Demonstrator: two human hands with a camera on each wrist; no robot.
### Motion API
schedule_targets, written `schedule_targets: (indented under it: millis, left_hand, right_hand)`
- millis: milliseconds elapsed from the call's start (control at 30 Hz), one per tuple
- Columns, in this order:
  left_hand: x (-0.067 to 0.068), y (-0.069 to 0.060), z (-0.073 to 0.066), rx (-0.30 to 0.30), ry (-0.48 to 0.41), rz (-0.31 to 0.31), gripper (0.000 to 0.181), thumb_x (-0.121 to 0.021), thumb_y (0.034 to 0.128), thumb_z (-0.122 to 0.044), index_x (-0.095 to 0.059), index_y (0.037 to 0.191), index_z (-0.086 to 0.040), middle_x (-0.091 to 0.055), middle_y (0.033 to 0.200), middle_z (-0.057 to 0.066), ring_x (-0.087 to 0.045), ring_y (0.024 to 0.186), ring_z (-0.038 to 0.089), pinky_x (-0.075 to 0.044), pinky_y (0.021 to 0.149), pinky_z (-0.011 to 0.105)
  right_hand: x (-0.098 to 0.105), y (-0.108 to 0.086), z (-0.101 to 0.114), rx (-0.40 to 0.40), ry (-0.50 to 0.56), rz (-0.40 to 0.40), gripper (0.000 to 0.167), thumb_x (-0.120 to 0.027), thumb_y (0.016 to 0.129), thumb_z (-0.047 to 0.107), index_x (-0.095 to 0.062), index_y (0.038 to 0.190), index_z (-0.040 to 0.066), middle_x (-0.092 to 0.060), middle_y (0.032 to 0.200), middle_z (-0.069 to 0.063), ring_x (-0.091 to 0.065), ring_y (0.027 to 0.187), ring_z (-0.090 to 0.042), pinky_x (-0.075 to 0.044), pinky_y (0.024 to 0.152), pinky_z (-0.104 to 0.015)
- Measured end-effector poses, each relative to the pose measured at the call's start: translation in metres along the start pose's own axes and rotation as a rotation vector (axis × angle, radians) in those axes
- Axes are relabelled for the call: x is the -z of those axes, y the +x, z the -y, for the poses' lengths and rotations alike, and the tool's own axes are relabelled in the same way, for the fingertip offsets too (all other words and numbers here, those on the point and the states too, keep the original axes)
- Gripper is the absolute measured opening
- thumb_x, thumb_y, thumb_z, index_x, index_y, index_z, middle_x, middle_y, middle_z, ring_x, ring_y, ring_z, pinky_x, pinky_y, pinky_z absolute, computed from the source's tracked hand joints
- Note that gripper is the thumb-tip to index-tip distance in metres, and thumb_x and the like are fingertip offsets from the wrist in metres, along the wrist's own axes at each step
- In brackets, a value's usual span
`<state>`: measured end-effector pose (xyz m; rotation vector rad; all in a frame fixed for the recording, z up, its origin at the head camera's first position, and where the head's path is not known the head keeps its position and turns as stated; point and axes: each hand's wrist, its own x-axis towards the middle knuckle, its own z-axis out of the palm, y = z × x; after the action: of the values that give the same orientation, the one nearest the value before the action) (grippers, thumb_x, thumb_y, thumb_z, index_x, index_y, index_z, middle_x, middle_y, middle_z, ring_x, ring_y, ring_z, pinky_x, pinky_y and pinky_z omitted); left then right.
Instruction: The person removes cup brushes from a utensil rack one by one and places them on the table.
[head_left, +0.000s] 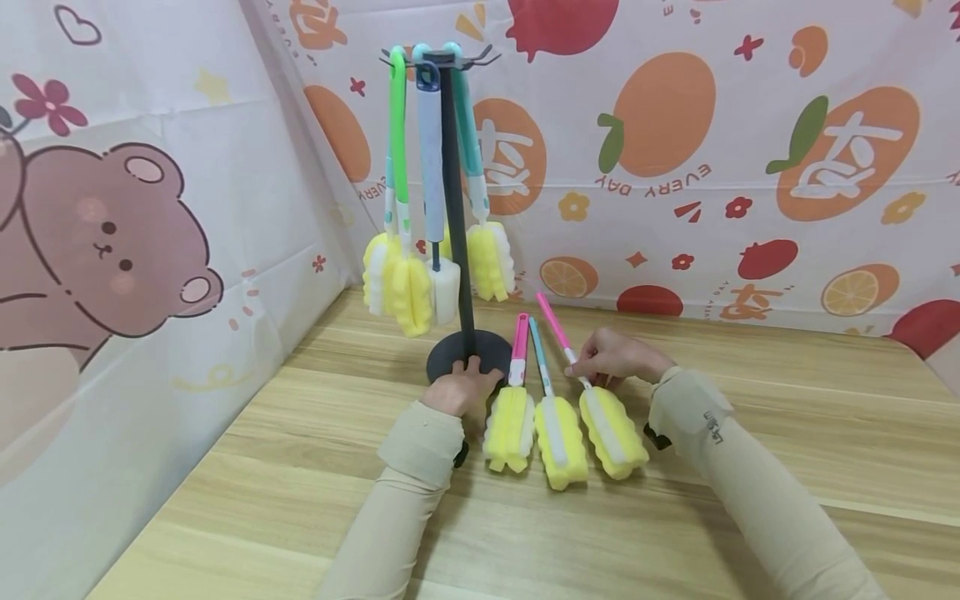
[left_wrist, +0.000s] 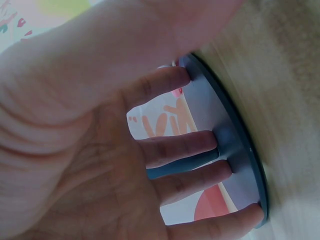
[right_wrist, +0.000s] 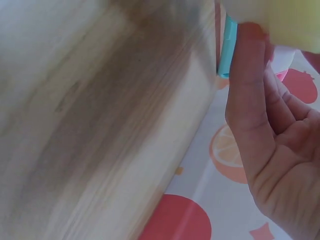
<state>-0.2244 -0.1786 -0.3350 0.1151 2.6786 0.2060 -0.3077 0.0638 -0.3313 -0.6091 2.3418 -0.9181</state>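
My left hand rests its spread fingers on the round black base of an upright stand. In the left wrist view its straight fingertips touch the top of the base. My right hand pinches the white neck of a sponge brush with a thin pink handle, its yellow-and-white head lying on the table. Left of it lie a blue-handled sponge brush and another with a wider pink handle. In the right wrist view the pinching fingertips are partly hidden by a pale yellow head.
Several sponge brushes hang from the hooks atop the black pole, among them a green-handled one and a blue-grey one. The wooden table meets a fruit-printed cloth behind and a bear-printed cloth at left.
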Motion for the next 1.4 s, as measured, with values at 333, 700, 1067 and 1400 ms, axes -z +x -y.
schedule_targets:
  millis: [333, 700, 1067, 1400]
  left_hand:
    - [0.000, 0.000, 0.000, -0.003, 0.008, -0.007, 0.098, -0.096, 0.0700, -0.015, -0.044, 0.153, -0.018, -0.023, 0.161, 0.025, -0.024, 0.146, 0.044, -0.041, 0.105, 0.056]
    - [0.000, -0.001, 0.000, 0.009, -0.008, -0.005, 0.098, -0.093, 0.0725, -0.013, -0.041, 0.155, -0.020, -0.021, 0.162, 0.023, -0.022, 0.147, 0.043, -0.044, 0.101, 0.055]
    - [-0.001, -0.002, 0.001, 0.003, -0.023, -0.003, 0.097, -0.092, 0.0739, -0.014, -0.040, 0.156, -0.020, -0.020, 0.163, 0.022, -0.021, 0.147, 0.043, -0.043, 0.102, 0.056]
    - [-0.001, -0.002, 0.002, -0.004, -0.020, -0.008, 0.097, -0.093, 0.0730, -0.015, -0.041, 0.155, -0.019, -0.021, 0.162, 0.023, -0.022, 0.147, 0.044, -0.042, 0.103, 0.057]
  right_hand:
    - [-0.006, 0.002, -0.004, -0.031, 0.011, 0.002, 0.029, -0.069, 0.098, 0.021, -0.070, 0.076, 0.002, -0.062, 0.065, -0.004, -0.057, 0.061, -0.012, -0.054, 0.058, -0.027]
    - [-0.009, 0.003, -0.004, -0.029, -0.011, 0.041, 0.030, -0.067, 0.099, 0.021, -0.069, 0.076, 0.002, -0.061, 0.067, -0.003, -0.053, 0.060, -0.013, -0.049, 0.055, -0.024]
    - [-0.007, 0.000, -0.009, 0.044, 0.023, 0.072, 0.022, -0.064, 0.100, 0.016, -0.074, 0.101, -0.004, -0.064, 0.076, -0.004, -0.057, 0.067, -0.014, -0.052, 0.060, -0.026]
    - [-0.003, -0.017, -0.026, 0.112, 0.169, 0.083, 0.031, -0.066, 0.100, 0.018, -0.070, 0.118, -0.008, -0.072, 0.099, -0.007, -0.063, 0.084, -0.018, -0.058, 0.074, -0.033]
